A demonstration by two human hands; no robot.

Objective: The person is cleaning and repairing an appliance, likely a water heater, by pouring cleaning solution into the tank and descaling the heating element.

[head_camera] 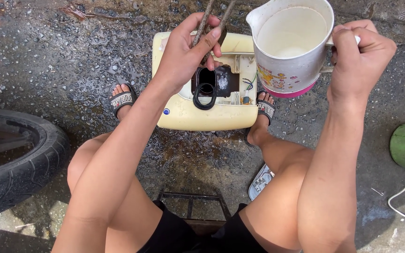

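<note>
Your right hand [359,56] is gripping a white plastic jug [290,44], empty-looking, upper right; your left hand [188,49] is pinching rusty rods [208,16] over the cream casing [188,115].

My arms are bare, no sleeves. I wear black shorts [174,234] and black slide sandals [121,100] with pale lettering across the straps.

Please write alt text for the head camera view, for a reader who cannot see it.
Seen from above, a seated person's right hand holds a white jug by its handle, while the left hand grips two thin rods over an opened cream-coloured appliance on wet pavement. A tyre lies at left.
</note>
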